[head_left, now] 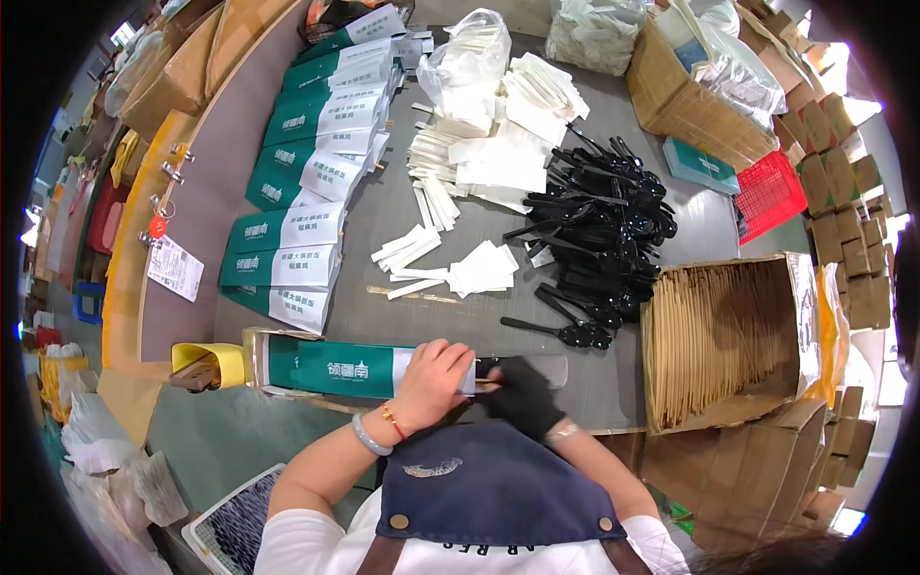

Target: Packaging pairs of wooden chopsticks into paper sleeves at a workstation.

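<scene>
A stack of green and white printed paper sleeves point(331, 365) lies in a narrow cardboard holder point(253, 356) at the table's front edge. Over the right end of the top sleeve rests my left hand point(436, 381), bare, its fingers close together and gripping the sleeve's end. My right hand point(522, 395), in a black fingerless glove, is beside it and slightly blurred. Its fingers are closed around wooden chopsticks point(491, 384), of which only a short tan piece shows at the sleeve's mouth. The rest is hidden by the hands.
Filled sleeves point(297, 230) line the left side. Black plastic spoons point(604, 220) are heaped mid-right, beside white paper packets point(484, 268). At the right stands a carton of wooden chopsticks point(724, 345). A yellow container point(211, 366), a red basket point(770, 196) and a cardboard box point(685, 105) surround the work area.
</scene>
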`<state>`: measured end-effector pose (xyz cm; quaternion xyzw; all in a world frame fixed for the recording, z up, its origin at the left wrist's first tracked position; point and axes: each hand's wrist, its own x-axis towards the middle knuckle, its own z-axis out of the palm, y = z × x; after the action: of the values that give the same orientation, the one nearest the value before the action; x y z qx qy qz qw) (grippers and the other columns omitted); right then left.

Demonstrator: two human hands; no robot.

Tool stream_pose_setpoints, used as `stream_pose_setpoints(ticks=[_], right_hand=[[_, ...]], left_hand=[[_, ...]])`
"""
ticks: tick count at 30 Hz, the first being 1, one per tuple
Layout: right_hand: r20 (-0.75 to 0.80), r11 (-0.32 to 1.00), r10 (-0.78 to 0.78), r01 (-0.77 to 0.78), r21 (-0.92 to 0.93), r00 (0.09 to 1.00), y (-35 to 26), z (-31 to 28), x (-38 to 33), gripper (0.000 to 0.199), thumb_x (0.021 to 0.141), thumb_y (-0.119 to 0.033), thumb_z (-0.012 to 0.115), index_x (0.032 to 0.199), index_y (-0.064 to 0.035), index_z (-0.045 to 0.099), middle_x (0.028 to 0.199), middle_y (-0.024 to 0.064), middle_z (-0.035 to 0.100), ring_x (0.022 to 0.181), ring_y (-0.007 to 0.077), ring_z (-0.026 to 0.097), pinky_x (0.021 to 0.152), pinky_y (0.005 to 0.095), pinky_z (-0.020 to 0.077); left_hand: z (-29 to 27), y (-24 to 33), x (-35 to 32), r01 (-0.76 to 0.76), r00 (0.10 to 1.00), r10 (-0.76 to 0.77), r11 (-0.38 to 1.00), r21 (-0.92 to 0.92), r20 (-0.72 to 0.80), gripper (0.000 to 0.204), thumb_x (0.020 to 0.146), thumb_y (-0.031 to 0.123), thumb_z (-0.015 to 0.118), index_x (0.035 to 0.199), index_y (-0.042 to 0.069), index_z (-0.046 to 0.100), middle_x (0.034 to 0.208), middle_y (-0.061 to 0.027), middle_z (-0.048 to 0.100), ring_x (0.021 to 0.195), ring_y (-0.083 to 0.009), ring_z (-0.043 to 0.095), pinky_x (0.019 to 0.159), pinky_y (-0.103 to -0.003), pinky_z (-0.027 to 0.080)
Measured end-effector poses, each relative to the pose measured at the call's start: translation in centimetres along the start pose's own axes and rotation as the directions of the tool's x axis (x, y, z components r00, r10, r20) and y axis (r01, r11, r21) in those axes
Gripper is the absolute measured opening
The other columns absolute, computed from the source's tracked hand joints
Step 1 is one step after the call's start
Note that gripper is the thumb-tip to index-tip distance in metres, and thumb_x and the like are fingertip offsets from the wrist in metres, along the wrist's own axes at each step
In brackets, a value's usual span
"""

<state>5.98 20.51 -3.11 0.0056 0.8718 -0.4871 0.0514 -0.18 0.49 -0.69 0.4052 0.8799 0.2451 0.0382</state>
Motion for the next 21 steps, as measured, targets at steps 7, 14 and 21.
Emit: stream_pose_setpoints(ticks=[7,14,21], right_hand=[[0.043,0.832,-0.227,0.217,-0.511,0.973,-1.5,-2.7,1.0,0.057,0.059,-0.040,0.083,0.106,-0.0131,0.064,0.104,0.0061,0.061,0.102,0.0267,0.056,0.086,0.0434,0.0397],[0.080,0.814,-0.138,0.159,-0.559,0.987,-3.3,-8.6,1.0,0.059,0.059,-0.039,0.084,0.107,-0.0126,0.062,0.102,0.0081,0.060,0.102,0.0291,0.055,0.088,0.0431,0.0388],[-0.031,0.755,-0.151,0.095,-0.649,0.988,-4.0,-8.4,-0.1,0.064,0.056,-0.036,0.085,0.107,-0.0111,0.058,0.105,0.0076,0.056,0.101,0.0286,0.054,0.086,0.0424,0.0381]], left_hand=[[-1.7,0.3,2.2,-0.087,0.965,0.066,0.994,0.071,0.253,0.051,0.065,0.019,0.076,0.115,0.020,0.062,0.111,-0.0106,0.054,0.102,-0.0307,0.051,0.085,-0.042,0.044],[-9.8,-1.8,4.8,-0.178,0.933,0.141,0.980,0.085,0.331,0.031,0.057,0.015,0.075,0.086,0.014,0.064,0.099,-0.0096,0.053,0.094,-0.0319,0.052,0.075,-0.042,0.047],[-6.9,-7.1,-1.2,0.282,0.953,-0.265,0.954,0.106,-0.149,0.055,0.063,0.017,0.079,0.115,0.008,0.063,0.135,-0.0183,0.045,0.125,-0.0420,0.041,0.104,-0.050,0.036]])
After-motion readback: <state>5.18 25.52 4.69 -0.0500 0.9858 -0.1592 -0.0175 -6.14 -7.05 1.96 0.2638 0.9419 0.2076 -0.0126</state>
